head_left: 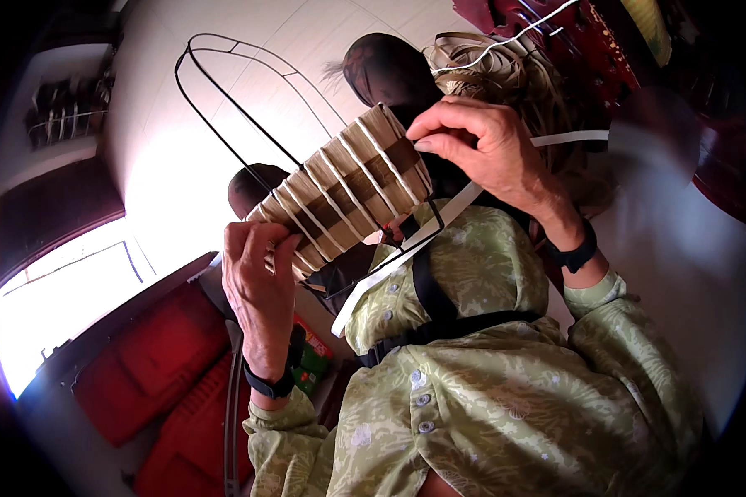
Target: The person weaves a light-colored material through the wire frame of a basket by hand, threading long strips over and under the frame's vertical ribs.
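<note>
A panel of tan flat strips with a darker brown band and white cords across it (348, 186) is on a black wire frame (240, 108) above my lap, tilted up to the right. My left hand (261, 277) grips the panel's lower left end, fingers bent round its edge. My right hand (489, 157) is at the upper right end, thumb and forefinger closed close together at the edge; what they pinch is too small to tell. A white flat strip (381, 282) runs diagonally under the frame and behind my right hand.
Coils of tan strips (510, 74) and a white cord (514, 37) lie at the upper right beside dark red furniture (721, 166). Red plastic pieces (149, 356) and a green-and-red packet (311, 360) are at lower left. A pale tiled floor (149, 99) stretches beyond my knees.
</note>
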The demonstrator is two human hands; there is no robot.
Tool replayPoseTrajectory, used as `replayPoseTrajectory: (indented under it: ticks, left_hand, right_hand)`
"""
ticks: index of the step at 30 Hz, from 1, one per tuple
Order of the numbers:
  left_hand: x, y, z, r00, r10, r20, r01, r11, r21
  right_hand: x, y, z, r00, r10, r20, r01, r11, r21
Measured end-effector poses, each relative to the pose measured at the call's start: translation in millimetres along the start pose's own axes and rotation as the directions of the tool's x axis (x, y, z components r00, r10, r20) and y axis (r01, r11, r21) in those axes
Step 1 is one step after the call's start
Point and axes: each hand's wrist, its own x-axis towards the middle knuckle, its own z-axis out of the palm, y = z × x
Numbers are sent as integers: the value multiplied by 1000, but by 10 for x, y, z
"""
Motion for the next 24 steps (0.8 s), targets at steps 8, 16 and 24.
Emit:
replayPoseTrajectory:
  ticks: [8, 16, 24]
  left_hand:
    - [-3, -76, 91, 996, 87, -35, -84, 993, 79]
    - [-33, -135, 218, 983, 144, -112, -132, 986, 104]
    - [-25, -188, 212, 961, 101, -257, -128, 988, -87]
  right_hand:
    - [214, -324, 358, 978, -196, 67, 204, 966, -156]
    - [389, -564, 658, 892, -364, 268, 446, 802, -396]
    - [363, -615, 842, 912, -297, 284, 397, 818, -418]
